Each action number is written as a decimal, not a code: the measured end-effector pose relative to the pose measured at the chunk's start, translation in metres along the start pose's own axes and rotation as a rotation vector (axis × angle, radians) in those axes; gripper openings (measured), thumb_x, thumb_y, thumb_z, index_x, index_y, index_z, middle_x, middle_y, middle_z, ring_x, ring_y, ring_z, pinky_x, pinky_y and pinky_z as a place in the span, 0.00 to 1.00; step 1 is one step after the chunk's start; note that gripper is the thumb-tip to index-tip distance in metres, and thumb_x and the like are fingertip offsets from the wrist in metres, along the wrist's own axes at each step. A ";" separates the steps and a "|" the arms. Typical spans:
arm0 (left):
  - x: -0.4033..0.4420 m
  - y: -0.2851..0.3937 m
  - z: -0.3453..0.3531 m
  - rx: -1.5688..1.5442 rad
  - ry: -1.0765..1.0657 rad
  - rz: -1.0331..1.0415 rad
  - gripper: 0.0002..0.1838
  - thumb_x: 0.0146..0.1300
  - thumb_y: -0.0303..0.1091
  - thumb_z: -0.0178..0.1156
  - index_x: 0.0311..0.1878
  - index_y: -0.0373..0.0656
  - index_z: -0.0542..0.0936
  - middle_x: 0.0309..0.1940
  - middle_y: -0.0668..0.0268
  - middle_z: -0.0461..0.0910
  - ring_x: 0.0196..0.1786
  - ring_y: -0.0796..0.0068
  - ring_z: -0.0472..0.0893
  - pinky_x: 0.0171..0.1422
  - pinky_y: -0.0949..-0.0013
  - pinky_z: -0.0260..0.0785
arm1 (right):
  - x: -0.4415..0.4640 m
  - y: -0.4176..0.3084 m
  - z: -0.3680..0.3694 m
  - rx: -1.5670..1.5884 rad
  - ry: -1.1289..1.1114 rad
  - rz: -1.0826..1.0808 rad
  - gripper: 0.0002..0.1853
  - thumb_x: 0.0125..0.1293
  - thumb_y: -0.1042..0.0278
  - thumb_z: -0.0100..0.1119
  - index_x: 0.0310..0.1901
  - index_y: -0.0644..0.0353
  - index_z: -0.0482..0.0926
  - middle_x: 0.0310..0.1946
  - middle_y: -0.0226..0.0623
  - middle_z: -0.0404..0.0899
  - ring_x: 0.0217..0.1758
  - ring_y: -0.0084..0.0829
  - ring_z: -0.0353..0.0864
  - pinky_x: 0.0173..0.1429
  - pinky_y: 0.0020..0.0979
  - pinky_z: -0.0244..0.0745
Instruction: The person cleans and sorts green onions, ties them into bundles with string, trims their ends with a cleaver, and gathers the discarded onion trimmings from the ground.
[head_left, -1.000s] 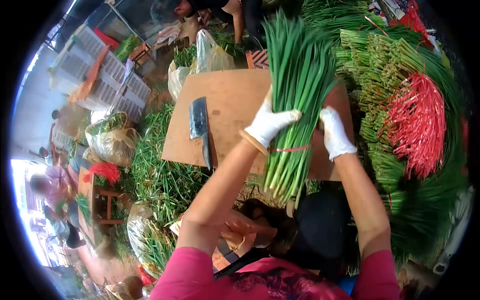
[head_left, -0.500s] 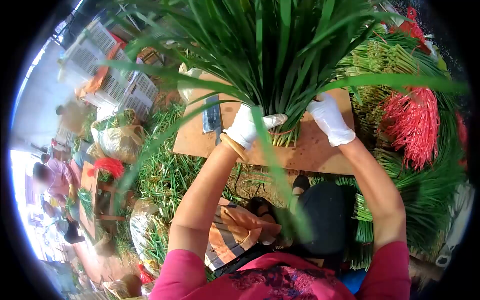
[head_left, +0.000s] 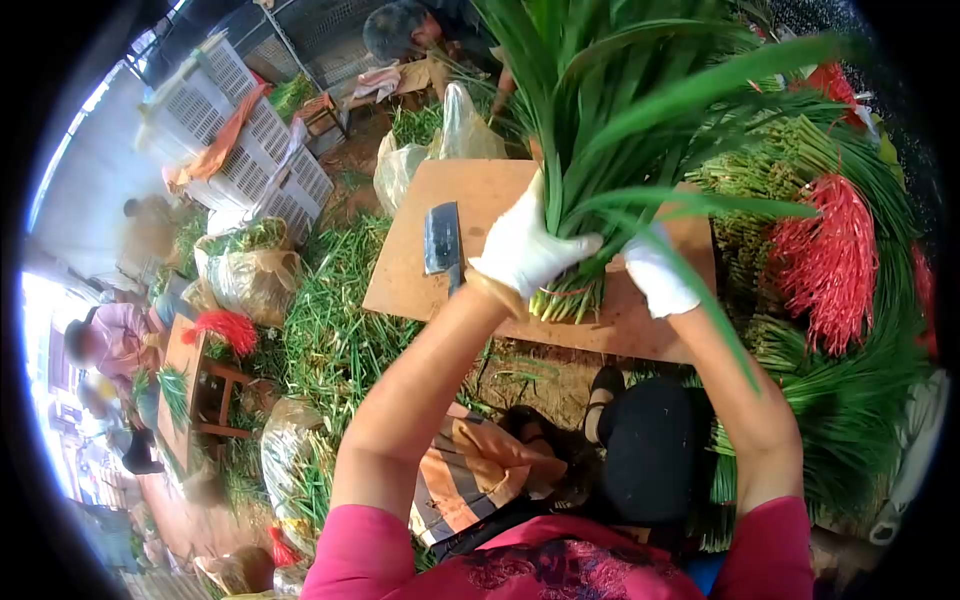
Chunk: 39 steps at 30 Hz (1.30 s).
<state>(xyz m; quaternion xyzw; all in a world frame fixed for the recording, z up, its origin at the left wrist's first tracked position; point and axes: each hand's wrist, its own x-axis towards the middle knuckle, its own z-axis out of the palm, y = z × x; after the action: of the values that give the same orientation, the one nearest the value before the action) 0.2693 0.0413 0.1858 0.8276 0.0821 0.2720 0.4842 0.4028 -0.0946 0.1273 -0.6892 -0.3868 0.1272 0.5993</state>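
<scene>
A thick bunch of garlic chives (head_left: 600, 130) stands upright, its long flat leaves fanning out above. A thin reddish tie (head_left: 565, 291) circles the pale cut stems low down. My left hand (head_left: 530, 245), in a white glove, is wrapped round the bunch with the thumb across its front. On the bunch's right side is my right hand (head_left: 660, 272), also gloved, its fingers curled and partly hidden behind leaves; what they grip cannot be made out. Left of the bunch, a dark broad-bladed cleaver (head_left: 442, 238) lies on the brown board (head_left: 415, 290).
Stacked chive bundles (head_left: 770, 160) and a hank of red ties (head_left: 830, 265) are at the right. Loose leaf trimmings (head_left: 335, 310) cover the floor at left. White crates (head_left: 250, 130) stand at upper left. Another person (head_left: 400, 35) bends over beyond the board; others are far left.
The bunch has tilted, and its leaves now lean more to the right. My left hand has turned more upright round it; my right hand has moved slightly lower. My view has shifted, showing the person beyond.
</scene>
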 end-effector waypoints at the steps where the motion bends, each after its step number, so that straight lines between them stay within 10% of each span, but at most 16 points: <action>1: 0.009 0.016 -0.012 0.175 -0.045 -0.046 0.37 0.48 0.41 0.75 0.59 0.37 0.71 0.49 0.59 0.80 0.52 0.72 0.78 0.60 0.68 0.69 | -0.001 -0.022 -0.003 0.104 -0.005 0.135 0.13 0.64 0.67 0.56 0.44 0.68 0.79 0.36 0.34 0.82 0.36 0.24 0.77 0.41 0.26 0.72; 4: 0.053 0.034 -0.029 0.014 -0.285 -0.362 0.35 0.50 0.47 0.74 0.57 0.36 0.74 0.45 0.59 0.82 0.46 0.70 0.81 0.56 0.68 0.72 | 0.009 -0.040 -0.014 0.512 -0.149 0.377 0.12 0.64 0.68 0.56 0.44 0.66 0.80 0.38 0.33 0.82 0.38 0.22 0.78 0.47 0.24 0.72; 8: 0.069 -0.020 -0.043 0.178 -0.374 -0.371 0.50 0.56 0.70 0.55 0.71 0.40 0.57 0.62 0.56 0.70 0.65 0.67 0.69 0.61 0.65 0.66 | -0.022 0.017 -0.012 0.603 -0.240 0.739 0.07 0.61 0.70 0.57 0.38 0.63 0.80 0.35 0.36 0.81 0.33 0.29 0.81 0.34 0.30 0.78; 11: 0.036 -0.089 -0.046 0.218 -0.165 -0.502 0.41 0.57 0.60 0.62 0.67 0.41 0.67 0.53 0.61 0.78 0.50 0.71 0.76 0.49 0.66 0.70 | -0.057 0.080 -0.014 0.468 -0.284 0.917 0.06 0.61 0.72 0.58 0.37 0.64 0.79 0.29 0.36 0.81 0.25 0.26 0.79 0.25 0.25 0.72; 13: 0.019 -0.101 -0.041 0.244 -0.072 -0.432 0.16 0.61 0.40 0.63 0.48 0.40 0.82 0.35 0.68 0.82 0.31 0.80 0.76 0.39 0.78 0.69 | -0.063 0.071 -0.012 0.382 -0.283 0.876 0.06 0.62 0.71 0.56 0.35 0.65 0.79 0.26 0.35 0.80 0.25 0.24 0.78 0.24 0.25 0.69; 14: 0.013 -0.098 -0.037 0.250 -0.083 -0.465 0.14 0.62 0.39 0.62 0.46 0.40 0.83 0.33 0.69 0.82 0.31 0.81 0.76 0.39 0.78 0.69 | -0.068 0.082 -0.008 0.104 -0.294 0.507 0.08 0.64 0.70 0.55 0.34 0.67 0.79 0.25 0.34 0.81 0.24 0.22 0.77 0.25 0.25 0.67; 17: 0.013 -0.081 -0.027 0.233 -0.146 -0.503 0.13 0.60 0.39 0.63 0.42 0.40 0.84 0.31 0.70 0.82 0.32 0.83 0.77 0.38 0.78 0.69 | -0.068 0.052 -0.007 0.043 -0.238 0.449 0.08 0.62 0.67 0.55 0.32 0.62 0.80 0.27 0.34 0.81 0.25 0.27 0.78 0.29 0.30 0.72; 20: 0.019 -0.073 -0.016 0.427 -0.215 -0.522 0.15 0.56 0.43 0.66 0.41 0.42 0.84 0.30 0.67 0.83 0.32 0.81 0.78 0.39 0.76 0.71 | -0.066 0.044 -0.008 -0.431 -0.203 -0.093 0.04 0.59 0.71 0.58 0.33 0.60 0.81 0.29 0.35 0.81 0.30 0.35 0.82 0.34 0.32 0.75; 28: 0.013 -0.083 -0.008 0.731 -0.348 -0.503 0.18 0.51 0.48 0.65 0.33 0.42 0.83 0.30 0.57 0.83 0.35 0.61 0.82 0.43 0.66 0.73 | -0.066 0.036 -0.011 -0.416 -0.195 -0.244 0.07 0.57 0.64 0.60 0.27 0.57 0.80 0.28 0.36 0.78 0.29 0.40 0.79 0.32 0.37 0.74; 35: -0.009 -0.093 0.005 0.537 -0.111 -0.485 0.13 0.50 0.44 0.61 0.34 0.46 0.82 0.32 0.54 0.82 0.40 0.55 0.81 0.46 0.63 0.73 | -0.045 0.017 -0.011 -0.656 -0.370 -0.583 0.06 0.50 0.69 0.59 0.24 0.61 0.80 0.49 0.40 0.78 0.49 0.38 0.77 0.47 0.37 0.75; 39: -0.029 -0.123 0.014 -0.108 0.096 -0.489 0.07 0.54 0.32 0.64 0.33 0.40 0.80 0.26 0.68 0.80 0.29 0.79 0.76 0.37 0.74 0.69 | -0.023 -0.001 0.000 -0.770 -0.478 -0.638 0.08 0.47 0.71 0.57 0.27 0.66 0.81 0.57 0.47 0.72 0.59 0.42 0.72 0.53 0.38 0.73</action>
<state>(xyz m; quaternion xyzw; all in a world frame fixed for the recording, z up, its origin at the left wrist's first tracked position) 0.2679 0.0829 0.0654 0.7422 0.2882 0.1900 0.5744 0.3871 -0.1103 0.1221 -0.6591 -0.7203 -0.0582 0.2082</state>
